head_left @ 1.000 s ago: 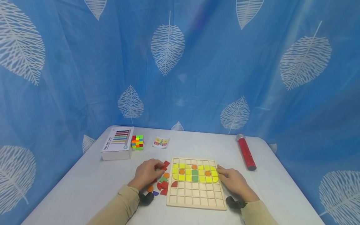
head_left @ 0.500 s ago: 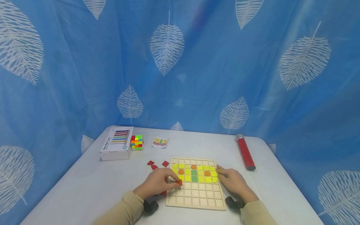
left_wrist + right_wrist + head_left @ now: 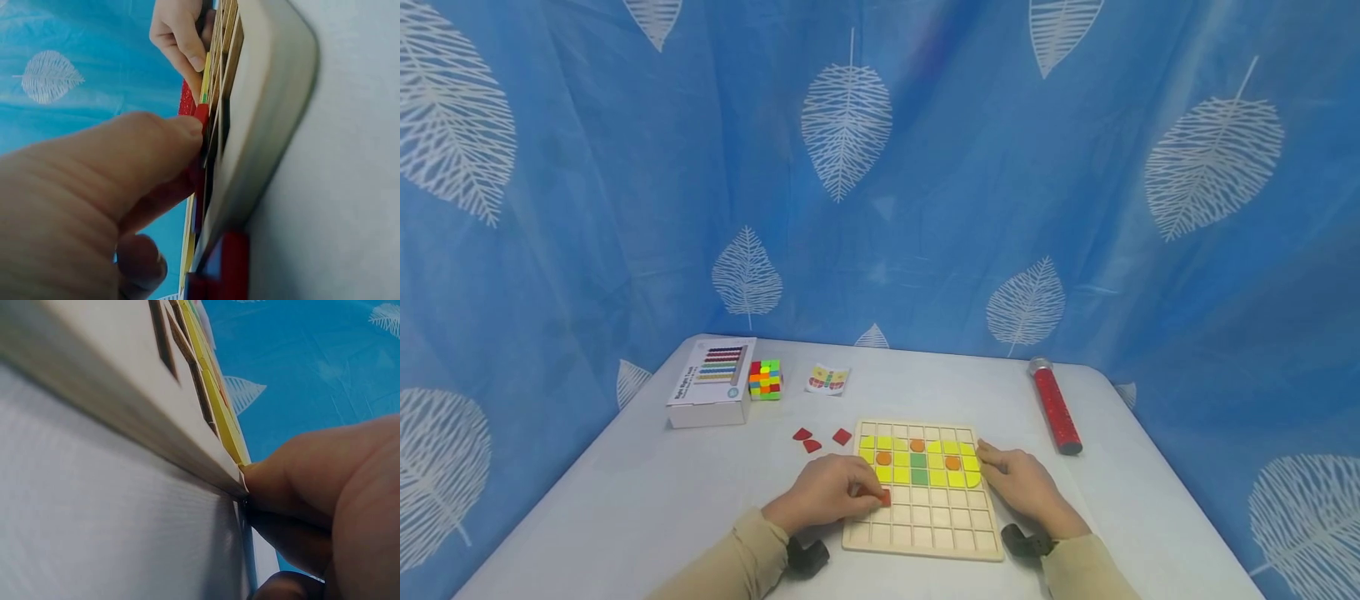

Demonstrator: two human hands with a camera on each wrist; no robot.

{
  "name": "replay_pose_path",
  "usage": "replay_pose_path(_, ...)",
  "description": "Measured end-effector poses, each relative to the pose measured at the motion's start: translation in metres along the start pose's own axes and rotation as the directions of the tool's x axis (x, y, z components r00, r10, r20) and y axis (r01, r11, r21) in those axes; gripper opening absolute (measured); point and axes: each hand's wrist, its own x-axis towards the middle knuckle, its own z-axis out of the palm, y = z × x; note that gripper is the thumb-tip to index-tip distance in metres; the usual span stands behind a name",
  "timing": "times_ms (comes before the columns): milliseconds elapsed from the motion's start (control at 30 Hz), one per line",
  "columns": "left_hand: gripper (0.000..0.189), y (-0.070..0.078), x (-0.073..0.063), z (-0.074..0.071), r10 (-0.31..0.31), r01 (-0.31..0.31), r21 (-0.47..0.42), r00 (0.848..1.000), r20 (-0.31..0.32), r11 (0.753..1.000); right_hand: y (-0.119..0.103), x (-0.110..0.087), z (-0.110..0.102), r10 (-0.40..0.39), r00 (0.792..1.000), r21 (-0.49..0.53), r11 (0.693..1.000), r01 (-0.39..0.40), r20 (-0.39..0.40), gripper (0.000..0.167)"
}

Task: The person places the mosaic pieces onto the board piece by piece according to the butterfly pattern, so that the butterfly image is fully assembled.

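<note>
Low in the middle of the head view, the left hand point(image 3: 827, 492) pinches a red tile point(image 3: 886, 497) between its thumb and finger, so these fingers are closed on it. The red tile is at the left part of the wooden board point(image 3: 936, 523), just below the yellow tiles point(image 3: 901, 475). I cannot tell if it lies flat. At the board's right edge, the right hand point(image 3: 1028, 487) has its fingers mostly straight, and they touch the side. Green tiles point(image 3: 919, 477) and orange circles point(image 3: 952, 462) sit on the board too.

Up and left of the board, loose red pieces point(image 3: 842, 437) lie on the white worktop point(image 3: 625, 517). Left of centre are a white box point(image 3: 711, 392), a puzzle cube point(image 3: 766, 381) just beside it, and a small picture card point(image 3: 827, 380). On the right lies a red tube point(image 3: 1057, 411). Across the top hangs a blue curtain point(image 3: 940, 208) with white leaves.
</note>
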Motion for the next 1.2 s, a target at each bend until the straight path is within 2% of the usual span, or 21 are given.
replay_pose_path(200, 0.01, -0.004, 0.004, 0.004, -0.021, 0.02, -0.01, 0.999, -0.03, 1.0, 0.0, 0.0, 0.001, 0.002, 1.0, -0.004, 1.0, -0.002, -0.003, 0.048)
replay_pose_path(433, 0.006, -0.002, 0.005, 0.006, -0.074, 0.073, -0.02, 0.995, -0.065, 0.997, -0.001, 0.0, 0.0, 0.005, 1.0, -0.001, 1.0, -0.005, -0.005, 0.047)
replay_pose_path(500, 0.003, -0.002, 0.004, 0.006, -0.104, 0.101, -0.036, 0.99, -0.094, 0.994, 0.0, 0.0, 0.0, 0.005, 1.0, 0.003, 1.0, -0.005, -0.001, 0.048)
replay_pose_path(567, 0.003, -0.003, 0.004, 0.006, -0.177, 0.17, -0.06, 0.972, -0.155, 0.984, 0.0, 0.0, 0.0, 0.004, 1.0, 0.006, 1.0, -0.004, 0.005, 0.048)
replay_pose_path(600, 0.004, -0.004, 0.005, 0.006, -0.224, 0.213, -0.077, 0.955, -0.195, 0.974, 0.0, 0.001, 0.0, 0.004, 1.0, 0.006, 1.0, -0.004, 0.005, 0.048)
replay_pose_path(633, 0.006, -0.005, 0.005, 0.005, -0.273, 0.258, -0.092, 0.931, -0.242, 0.962, 0.0, 0.001, 0.0, 0.006, 1.0, 0.003, 1.0, -0.006, 0.006, 0.048)
replay_pose_path(700, 0.008, -0.009, 0.007, 0.005, -0.359, 0.339, -0.117, 0.871, -0.336, 0.933, 0.0, 0.0, 0.0, 0.007, 1.0, 0.0, 1.0, -0.007, 0.004, 0.048)
replay_pose_path(767, 0.011, -0.014, 0.009, 0.004, -0.422, 0.397, -0.149, 0.814, -0.398, 0.906, 0.0, 0.0, -0.001, 0.006, 1.0, -0.004, 1.0, -0.006, -0.001, 0.048)
replay_pose_path(833, 0.018, -0.02, 0.012, 0.003, -0.455, 0.43, -0.159, 0.782, -0.427, 0.889, -0.001, 0.0, -0.001, 0.002, 1.0, -0.008, 1.0, -0.002, -0.003, 0.048)
replay_pose_path(933, 0.03, -0.027, 0.014, 0.004, -0.487, 0.46, -0.171, 0.767, -0.417, 0.871, -0.001, 0.0, -0.001, 0.001, 1.0, 0.0, 1.0, -0.001, 0.0, 0.048)
replay_pose_path(1067, 0.037, -0.032, 0.014, 0.005, -0.493, 0.476, -0.147, 0.776, -0.394, 0.867, -0.001, -0.001, 0.0, 0.004, 1.0, 0.005, 1.0, -0.004, 0.003, 0.047)
replay_pose_path(1200, 0.036, -0.034, 0.015, 0.005, -0.501, 0.493, -0.128, 0.775, -0.386, 0.86, -0.001, -0.001, 0.0, 0.002, 1.0, -0.004, 1.0, -0.002, -0.001, 0.047)
